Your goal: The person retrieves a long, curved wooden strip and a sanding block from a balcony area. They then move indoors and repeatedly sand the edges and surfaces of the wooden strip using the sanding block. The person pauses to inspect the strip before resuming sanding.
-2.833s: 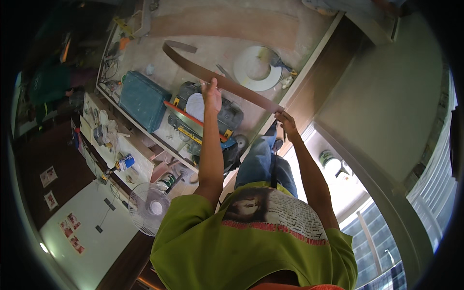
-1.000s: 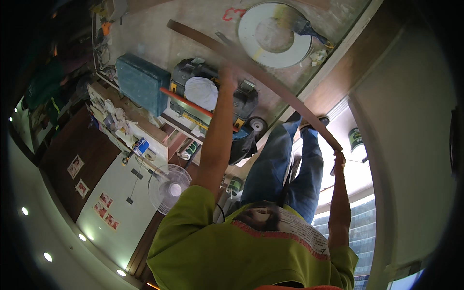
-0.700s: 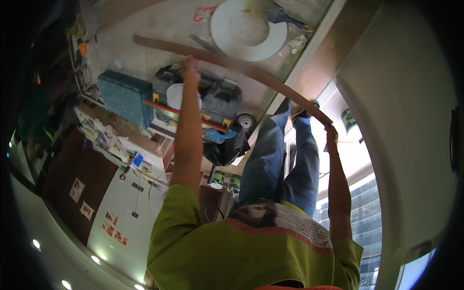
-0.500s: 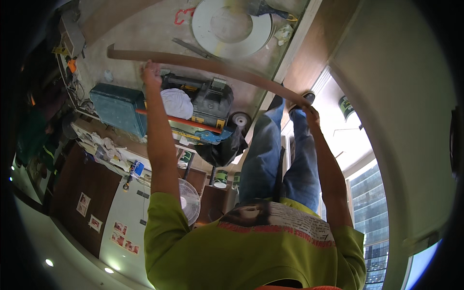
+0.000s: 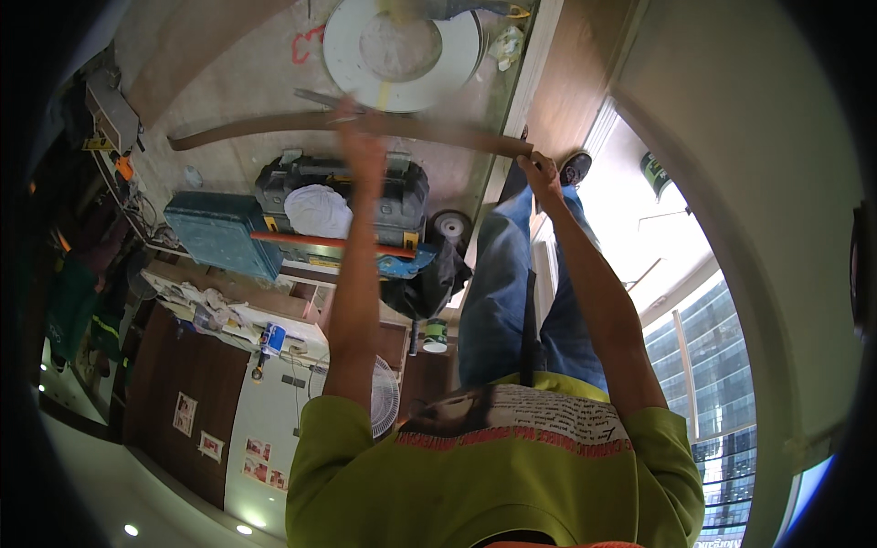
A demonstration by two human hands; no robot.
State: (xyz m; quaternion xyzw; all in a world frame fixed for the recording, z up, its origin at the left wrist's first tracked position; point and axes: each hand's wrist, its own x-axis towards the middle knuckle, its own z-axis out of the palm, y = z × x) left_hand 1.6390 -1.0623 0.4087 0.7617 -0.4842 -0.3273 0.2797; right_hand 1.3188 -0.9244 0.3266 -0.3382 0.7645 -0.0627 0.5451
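Observation:
A long, thin brown strip (image 5: 448, 133) stretches across the upper middle of the head view, bowed, with its far left end curling up slightly. My right hand (image 5: 543, 177) is closed on the strip's right end, above my legs. Smeared by motion, my left hand (image 5: 363, 146) is at the strip's middle; whether its fingers grip it cannot be made out. Just beyond the left hand lies a narrow grey flat piece (image 5: 320, 98), partly hidden by it. A large white ring-shaped roll (image 5: 343, 46) lies behind the strip.
Nearer than the strip stand a black toolbox (image 5: 402, 187) with a white cloth bundle (image 5: 317, 212), a teal case (image 5: 219, 228) and an orange-red bar (image 5: 333, 242). A brush (image 5: 457, 9) lies by the roll. A fan (image 5: 385, 397) and a green-white can (image 5: 436, 335) are further down.
My left hand has slid right along the strip, closer to my right hand. The right hand and strip end have moved left and slightly up. The whole view has shifted a little.

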